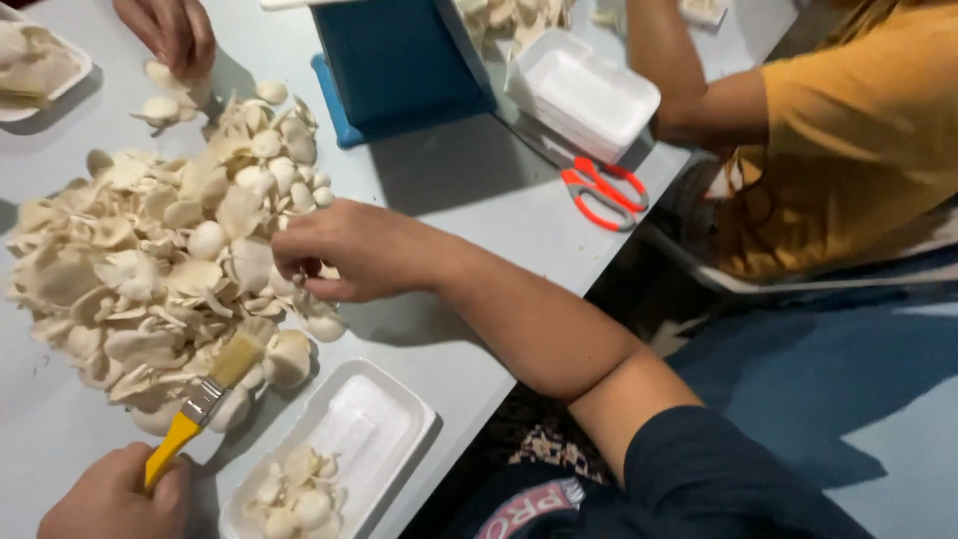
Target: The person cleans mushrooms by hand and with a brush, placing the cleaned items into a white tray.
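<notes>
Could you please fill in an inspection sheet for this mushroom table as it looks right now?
Surface: pale table, mostly covered on the left.
Job's things: big mushroom pile; white foam tray near the front edge, partly filled with mushrooms; yellow-handled brush.
Clutter: stack of empty trays; orange scissors; blue box; filled tray at far left.
Grippers: left hand grips the brush handle; right hand pinches a mushroom at the pile's edge.
Cables: nothing seen.
Surroundings: another hand at the pile's far side; a person in a yellow shirt sits at right.
</notes>
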